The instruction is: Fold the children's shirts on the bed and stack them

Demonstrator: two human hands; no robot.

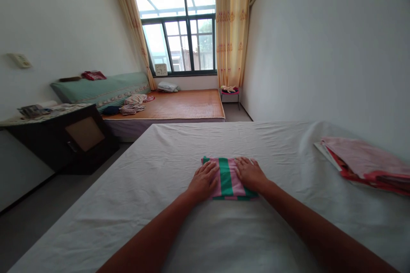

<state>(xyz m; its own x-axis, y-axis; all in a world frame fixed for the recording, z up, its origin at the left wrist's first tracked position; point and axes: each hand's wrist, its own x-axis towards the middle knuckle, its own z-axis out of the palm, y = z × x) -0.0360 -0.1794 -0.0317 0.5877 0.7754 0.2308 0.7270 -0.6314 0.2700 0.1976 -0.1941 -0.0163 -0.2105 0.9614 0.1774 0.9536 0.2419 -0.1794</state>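
Note:
A folded cloth with pink and green stripes (226, 178) lies flat on the white sheet (128, 204), near the middle of the head view. My left hand (204, 179) rests on its left side, fingers stretched out over the fabric. On the right side, my right hand (250, 173) presses down flat with its fingers extended. The green middle stripe shows between the two hands. Parts of the cloth's left and right edges are hidden under my palms. Whether it is a garment or a towel, I cannot tell.
Pink and red folded fabrics (368, 158) lie on the sheet at the right, by the wall. Beyond the sheet's far edge stands a bed with a brown mat (185, 103) and crumpled clothes (134, 104). A dark cabinet (57, 136) is at left, a small stool (230, 92) near the curtain.

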